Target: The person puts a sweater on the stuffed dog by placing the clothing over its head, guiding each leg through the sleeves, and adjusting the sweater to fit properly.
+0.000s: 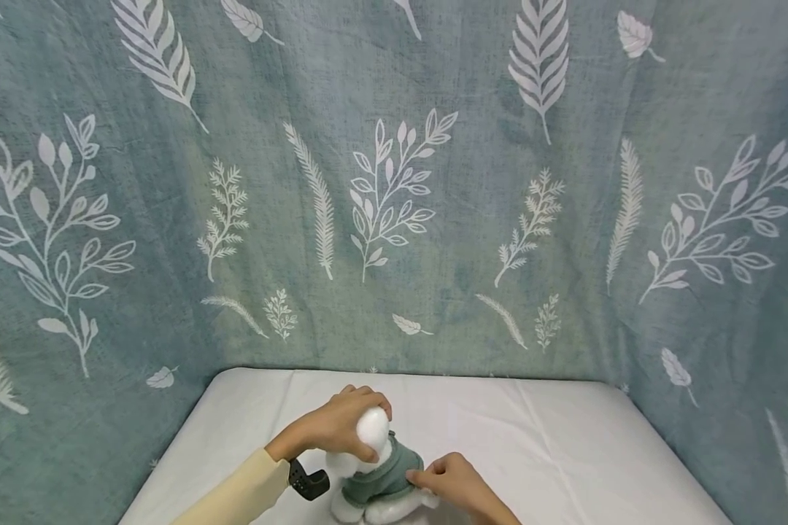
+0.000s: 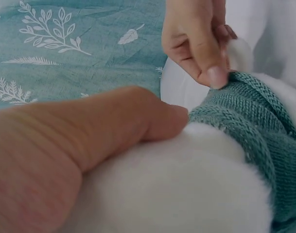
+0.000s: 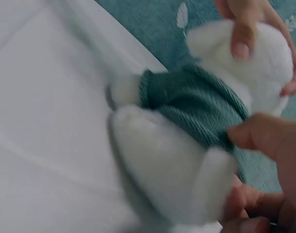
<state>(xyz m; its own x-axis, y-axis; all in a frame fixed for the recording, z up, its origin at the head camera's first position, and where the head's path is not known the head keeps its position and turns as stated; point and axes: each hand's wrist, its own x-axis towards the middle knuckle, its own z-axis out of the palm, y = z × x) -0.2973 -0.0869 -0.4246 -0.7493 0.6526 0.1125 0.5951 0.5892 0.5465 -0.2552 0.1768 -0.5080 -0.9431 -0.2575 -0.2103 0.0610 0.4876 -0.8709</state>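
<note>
A white plush toy [image 1: 373,430] in a green knitted sweater [image 1: 387,470] sits on a white sheet [image 1: 551,445] near the front edge. My left hand [image 1: 341,426] grips the toy's round white head [image 3: 264,53] from above, fingers curled round it. Just to the right, my right hand [image 1: 446,474] pinches the sweater's hem [image 2: 220,99] between thumb and fingertips. In the right wrist view the toy's white legs [image 3: 157,160] point toward the camera and the sweater [image 3: 196,104] covers its body. In the left wrist view my left thumb [image 2: 138,116] lies on white fur.
A teal cloth with white leaf prints [image 1: 394,189] hangs behind and at both sides of the white sheet. A black wrist device [image 1: 307,481] sits at the cuff of my pale yellow left sleeve [image 1: 236,499].
</note>
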